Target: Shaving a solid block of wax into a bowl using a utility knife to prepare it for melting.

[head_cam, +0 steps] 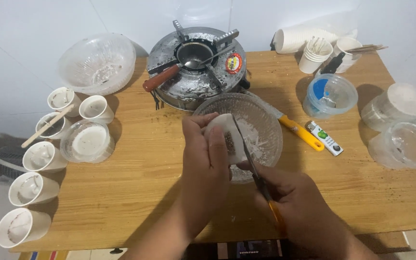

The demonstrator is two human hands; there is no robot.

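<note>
We hold a long thin metal knife (251, 163) with an orange handle tight in our right hand (297, 204), at 5 o'clock. Our left hand (207, 161) wraps around a small white paper cup (227, 139), tipped over a clear glass bowl (261, 120) on the wooden table (145, 178). At 12 o'clock sits a round metal stove (196, 67).

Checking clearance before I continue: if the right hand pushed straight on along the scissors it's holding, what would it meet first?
The right hand points up-left along the scissors, so the white cup held in the left hand comes first, with the glass bowl behind it; depth is uncertain.
</note>
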